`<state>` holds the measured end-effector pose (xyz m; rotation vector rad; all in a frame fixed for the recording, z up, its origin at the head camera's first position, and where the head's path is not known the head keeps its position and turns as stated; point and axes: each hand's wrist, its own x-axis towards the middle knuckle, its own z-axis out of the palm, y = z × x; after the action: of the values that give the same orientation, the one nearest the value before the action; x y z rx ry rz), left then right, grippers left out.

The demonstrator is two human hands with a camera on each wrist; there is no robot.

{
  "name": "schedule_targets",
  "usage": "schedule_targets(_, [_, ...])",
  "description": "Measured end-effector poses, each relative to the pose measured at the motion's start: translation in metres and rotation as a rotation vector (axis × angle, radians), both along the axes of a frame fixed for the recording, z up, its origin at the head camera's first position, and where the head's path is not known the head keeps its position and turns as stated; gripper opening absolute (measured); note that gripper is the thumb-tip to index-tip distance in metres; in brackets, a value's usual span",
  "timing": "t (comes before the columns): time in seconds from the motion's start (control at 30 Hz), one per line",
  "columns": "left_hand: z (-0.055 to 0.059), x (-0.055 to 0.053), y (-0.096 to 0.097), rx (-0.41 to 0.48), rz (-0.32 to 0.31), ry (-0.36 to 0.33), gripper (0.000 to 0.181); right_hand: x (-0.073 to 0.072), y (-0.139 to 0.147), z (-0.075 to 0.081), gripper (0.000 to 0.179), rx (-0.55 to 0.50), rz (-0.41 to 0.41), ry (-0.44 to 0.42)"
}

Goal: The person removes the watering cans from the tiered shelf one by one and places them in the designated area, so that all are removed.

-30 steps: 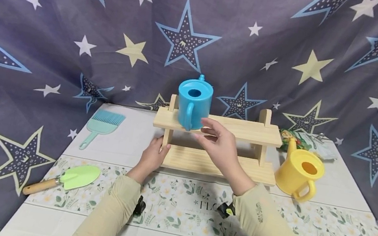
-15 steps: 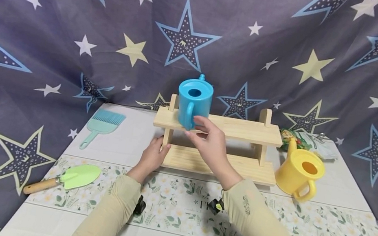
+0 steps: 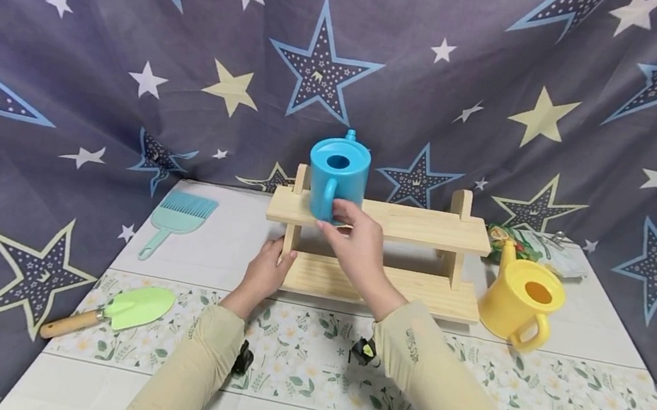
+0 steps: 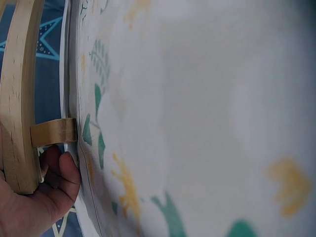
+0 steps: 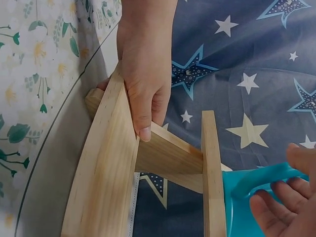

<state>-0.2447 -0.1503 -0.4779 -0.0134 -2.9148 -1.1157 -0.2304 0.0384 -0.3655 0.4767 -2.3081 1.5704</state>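
Bright blue, cylindrical watering can (image 3: 348, 174)

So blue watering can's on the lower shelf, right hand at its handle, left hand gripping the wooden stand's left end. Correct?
One error: the blue watering can stands on the upper shelf, as the head view shows. The right hand is at its handle, and the left hand grips the wooden stand's left end.

Pale beige sleeves (image 3: 183, 368), dark print (image 3: 412, 345) near right cuff (image 3: 394, 329); black wrist devices (image 3: 242, 358).
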Motion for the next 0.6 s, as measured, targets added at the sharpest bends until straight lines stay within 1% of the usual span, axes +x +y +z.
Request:
schedule_targets(0.17, [0.001,0.0004,0.0005,-0.007,0.0,-0.01,0.056,-0.0004,-0.0037,0.0013,0.035,0.026,-0.037,0.007])
schedule_targets(0.33, [0.002,0.0015,0.0008,-0.008,-0.003,-0.004,0.055,-0.0005,-0.0071,0.0042,0.032,0.062,-0.073,-0.001])
schedule_targets(0.47, [0.0025,0.0017,0.0005,-0.004,-0.002,-0.004,0.055,-0.0017,-0.0088,0.0052,0.029,0.086,-0.091,-0.008])
schedule_targets(0.6, [0.0024,0.0014,0.0008,0.002,-0.003,-0.003,0.055,-0.0033,-0.0086,0.0052,0.024,0.107,-0.098,0.006])
